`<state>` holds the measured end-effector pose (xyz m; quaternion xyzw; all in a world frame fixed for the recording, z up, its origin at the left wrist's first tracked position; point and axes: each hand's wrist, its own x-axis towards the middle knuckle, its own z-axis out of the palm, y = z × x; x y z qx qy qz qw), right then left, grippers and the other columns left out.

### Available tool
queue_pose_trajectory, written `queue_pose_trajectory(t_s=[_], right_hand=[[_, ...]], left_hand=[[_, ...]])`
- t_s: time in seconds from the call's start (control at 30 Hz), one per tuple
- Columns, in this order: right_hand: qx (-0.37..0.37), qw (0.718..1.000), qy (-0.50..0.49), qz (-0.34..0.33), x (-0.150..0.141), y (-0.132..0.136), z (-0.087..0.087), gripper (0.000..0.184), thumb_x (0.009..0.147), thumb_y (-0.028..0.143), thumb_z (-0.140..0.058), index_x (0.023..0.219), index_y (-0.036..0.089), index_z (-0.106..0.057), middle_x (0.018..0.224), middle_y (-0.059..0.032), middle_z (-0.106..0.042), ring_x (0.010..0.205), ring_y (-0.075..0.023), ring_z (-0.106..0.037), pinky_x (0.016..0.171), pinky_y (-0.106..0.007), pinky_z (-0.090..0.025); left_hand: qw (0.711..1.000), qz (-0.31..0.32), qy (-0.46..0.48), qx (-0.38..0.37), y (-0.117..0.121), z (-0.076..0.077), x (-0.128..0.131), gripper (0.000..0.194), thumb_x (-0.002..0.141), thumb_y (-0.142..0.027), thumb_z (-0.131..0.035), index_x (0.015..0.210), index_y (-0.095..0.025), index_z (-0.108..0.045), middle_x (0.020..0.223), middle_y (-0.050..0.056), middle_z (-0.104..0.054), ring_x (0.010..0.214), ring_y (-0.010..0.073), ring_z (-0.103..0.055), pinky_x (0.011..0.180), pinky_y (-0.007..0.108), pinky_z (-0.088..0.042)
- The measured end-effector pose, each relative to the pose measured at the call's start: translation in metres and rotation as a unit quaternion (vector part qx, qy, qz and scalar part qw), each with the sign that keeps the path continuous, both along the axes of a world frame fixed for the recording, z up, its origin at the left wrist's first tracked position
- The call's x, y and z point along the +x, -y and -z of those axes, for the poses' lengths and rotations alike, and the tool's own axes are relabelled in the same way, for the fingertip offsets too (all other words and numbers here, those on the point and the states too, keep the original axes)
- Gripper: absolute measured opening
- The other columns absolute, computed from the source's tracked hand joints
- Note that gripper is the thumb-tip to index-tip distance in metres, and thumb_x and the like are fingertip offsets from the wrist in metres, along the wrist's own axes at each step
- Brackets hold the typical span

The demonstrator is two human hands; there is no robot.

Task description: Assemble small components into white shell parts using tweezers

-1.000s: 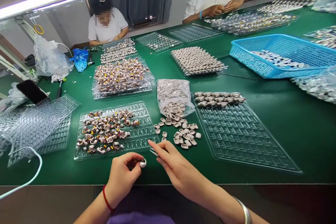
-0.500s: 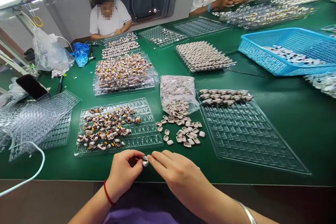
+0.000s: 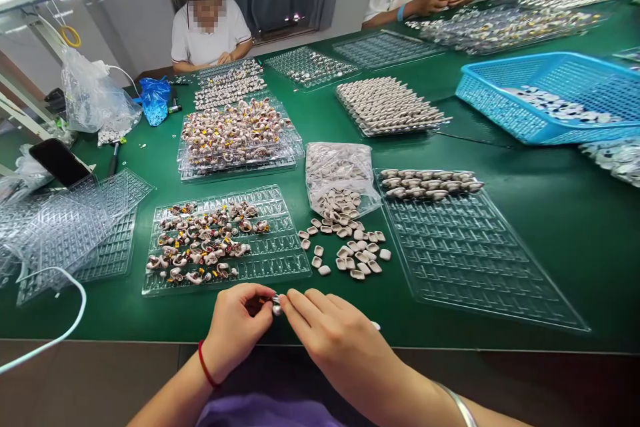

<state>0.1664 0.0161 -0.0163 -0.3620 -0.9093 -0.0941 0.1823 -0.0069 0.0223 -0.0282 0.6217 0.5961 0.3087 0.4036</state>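
Note:
My left hand (image 3: 241, 317) pinches a small earbud part (image 3: 277, 309) with a shiny, rounded end between thumb and forefinger. Its rear is hidden in the curled fingers. From the other side my right hand (image 3: 336, 328) meets it, fingers pressed together and tips at the part; its thumb is out of sight. Just beyond my left hand is a clear tray (image 3: 270, 270) partly filled with beige earbud assemblies (image 3: 205, 243) showing yellow and dark red bits. Loose beige oblong shells (image 3: 357, 255) lie beyond my right hand, spilling from a plastic bag (image 3: 337, 167).
To the right, a clear tray (image 3: 480, 267) holds shells in its far rows. Filled tray stacks (image 3: 237, 137) and a blue basket (image 3: 545, 127) stand farther back. At left are nested trays (image 3: 75, 233), a phone (image 3: 60, 161) and a white cable (image 3: 75, 320). Two people sit across the table.
My right hand has shifted slightly, its fingertips still at the part. A small white piece by its wrist side shows more now. My left hand keeps its pinch.

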Motion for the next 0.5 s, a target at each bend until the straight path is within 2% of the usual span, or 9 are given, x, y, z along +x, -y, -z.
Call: queue_pose_trajectory(t_s=[0.17,0.4,0.5], right_hand=[[0.020,1.000,0.004,-0.005,-0.0028,0.0034,0.0000,0.028,0.088,-0.002,-0.040,0.092,0.008,-0.066,0.078,-0.0094,-0.065,0.061,-0.0197,-0.054,0.054,-0.033,-0.034],[-0.085,0.995,-0.046,-0.003,0.0036,-0.0036,0.0056,0.026,0.086,-0.003,-0.044,0.088,0.014,-0.064,0.071,-0.0038,-0.062,0.060,-0.0172,-0.055,0.054,-0.031,-0.037],[-0.090,0.995,-0.044,0.011,0.0017,-0.0022,0.0049,0.026,0.084,-0.004,-0.045,0.088,0.014,-0.063,0.071,-0.0034,-0.062,0.060,-0.0165,-0.055,0.054,-0.030,-0.037]], left_hand=[[1.000,0.006,-0.006,0.004,0.0010,0.0014,-0.0015,0.018,0.074,-0.009,-0.062,0.083,-0.016,-0.076,0.079,0.006,-0.079,0.067,0.0185,-0.072,0.063,0.024,-0.057],[1.000,0.009,0.017,-0.019,0.0015,0.0002,-0.0017,0.015,0.073,-0.012,-0.063,0.081,-0.014,-0.075,0.076,0.008,-0.078,0.064,0.0193,-0.072,0.061,0.025,-0.057],[1.000,0.006,0.020,-0.018,0.0018,0.0011,-0.0014,0.015,0.072,-0.011,-0.063,0.081,-0.014,-0.075,0.076,0.007,-0.078,0.064,0.0189,-0.072,0.061,0.024,-0.057]])
